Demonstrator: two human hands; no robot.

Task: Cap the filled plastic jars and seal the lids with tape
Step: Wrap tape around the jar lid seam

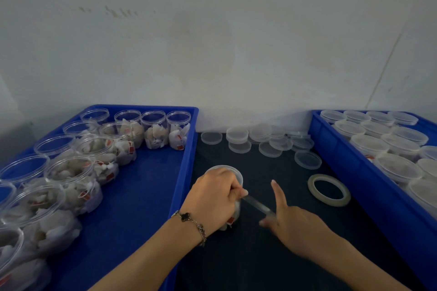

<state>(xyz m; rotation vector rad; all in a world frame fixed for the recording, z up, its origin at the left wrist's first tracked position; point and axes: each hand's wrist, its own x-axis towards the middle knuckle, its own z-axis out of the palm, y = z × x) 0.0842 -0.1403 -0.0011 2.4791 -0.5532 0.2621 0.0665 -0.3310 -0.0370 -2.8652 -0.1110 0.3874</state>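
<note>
The left hand (216, 192) is curled over the top of a capped clear plastic jar (233, 198) standing on the dark table (260, 262), between the two crates. Its thumb and fingers grasp the lid rim and pin one end of a strip of clear tape (256, 205) against it. A dark clover-charm chain bracelet (191, 222) sits on the left wrist. The right hand (292, 222) lies just right of the jar, index finger pointing up and away; the strip's other end runs to its lower fingers, which are blurred, so whether they pinch the tape cannot be told. The strip stretches taut between the two hands.

A small red tag shows through the jar wall near the base; no writing on it is legible. No brand or printed text can be read anywhere.

A flat roll of clear tape (328, 190) lies on the table to the right of the hands. Loose clear round lids (264, 140) are scattered and stacked at the table's far edge by the pale wall (212, 42). The left blue plastic crate (151, 186) holds open-topped clear jars (153, 129) filled with white sachets bearing red tags. The right blue plastic crate (354, 170) holds lidded jars (397, 165), packed closely.
</note>
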